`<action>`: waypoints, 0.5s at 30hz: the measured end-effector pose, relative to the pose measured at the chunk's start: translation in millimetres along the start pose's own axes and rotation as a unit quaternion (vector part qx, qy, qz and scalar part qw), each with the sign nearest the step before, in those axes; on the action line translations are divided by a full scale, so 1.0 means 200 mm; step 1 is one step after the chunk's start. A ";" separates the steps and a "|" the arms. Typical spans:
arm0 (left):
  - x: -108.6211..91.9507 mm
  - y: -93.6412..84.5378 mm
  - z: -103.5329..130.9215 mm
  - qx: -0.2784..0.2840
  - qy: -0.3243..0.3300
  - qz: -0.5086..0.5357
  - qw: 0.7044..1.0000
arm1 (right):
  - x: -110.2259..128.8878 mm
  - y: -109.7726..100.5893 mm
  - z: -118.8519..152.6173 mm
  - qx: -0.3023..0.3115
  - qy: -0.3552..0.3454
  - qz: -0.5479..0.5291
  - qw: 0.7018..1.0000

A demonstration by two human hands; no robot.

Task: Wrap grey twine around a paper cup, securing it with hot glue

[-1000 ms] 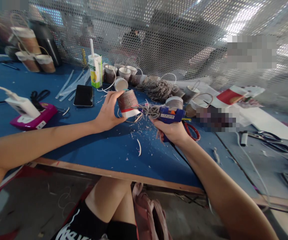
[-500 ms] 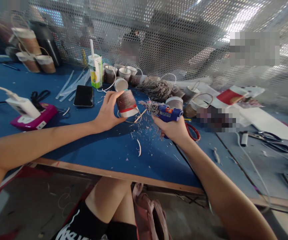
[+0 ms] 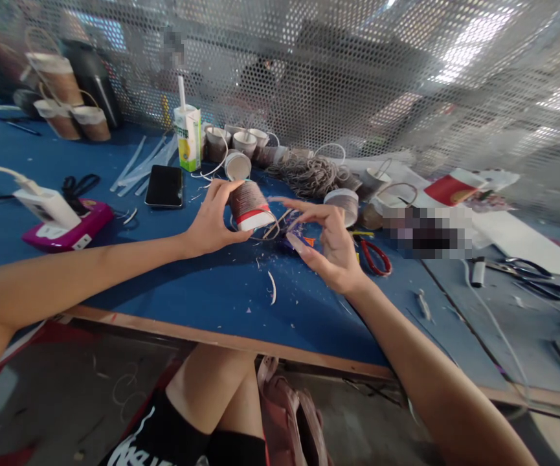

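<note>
So the left arm comes in low from the left side, reaching nearly straight across the blue table [image 3: 202,291], and the left hand [image 3: 209,217] has a cord-wrapped cup [image 3: 248,202] pinched between the thumb and the other fingers. Thumb's down low by the white end, the fingers curl over the top, so it's a pretty solid grip. The cup sits tipped over near the middle of the table, white end and red band angled down and to the right.

The right arm slants up from the bottom right corner, and the right hand [image 3: 334,249] is open, fingers spread and a bit bent, pointing left at the cup but apart from it. Thumb's stretched out lower down, right over a blue and orange glue gun [image 3: 309,242]; can't really tell if it's touching, since the hand hides a lot of the thing. Red-handled pliers [image 3: 377,259] lie just right of that hand. Behind both hands there's a messy heap of cord [image 3: 311,173], and a phone [image 3: 164,186] lies beyond the left forearm.
</note>
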State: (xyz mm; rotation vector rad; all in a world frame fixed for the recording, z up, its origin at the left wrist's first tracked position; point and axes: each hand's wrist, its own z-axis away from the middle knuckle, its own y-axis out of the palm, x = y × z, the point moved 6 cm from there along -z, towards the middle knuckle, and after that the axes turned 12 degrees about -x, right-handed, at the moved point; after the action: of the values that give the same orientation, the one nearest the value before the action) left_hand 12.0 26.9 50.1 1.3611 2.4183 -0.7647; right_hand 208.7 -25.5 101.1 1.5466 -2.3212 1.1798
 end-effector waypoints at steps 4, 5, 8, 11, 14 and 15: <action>-0.03 -0.01 0.00 0.013 0.016 0.026 0.999 | -0.02 0.05 0.02 0.072 0.057 -0.059 0.994; -0.04 -0.01 -0.01 0.017 0.023 0.033 0.999 | -0.03 0.05 0.02 0.070 0.078 -0.080 0.991; -0.06 -0.01 0.00 0.025 0.039 0.048 0.998 | -0.08 0.06 -0.01 0.029 0.155 -0.185 0.970; -0.04 0.00 0.00 0.019 0.039 0.056 0.998 | -0.17 0.06 -0.03 -0.029 0.224 -0.210 0.951; 0.00 0.01 0.00 0.003 0.022 0.037 0.999 | -0.30 -0.03 -0.03 -0.155 0.249 -0.121 0.948; 0.02 0.02 0.00 0.001 0.009 0.025 1.000 | -0.33 -0.08 -0.02 -0.212 0.242 -0.079 0.943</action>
State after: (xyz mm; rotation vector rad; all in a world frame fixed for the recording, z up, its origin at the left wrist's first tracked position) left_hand 13.4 32.6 46.7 1.4297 2.3885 -0.7451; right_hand 251.6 23.6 81.2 1.1133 -1.9181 0.8278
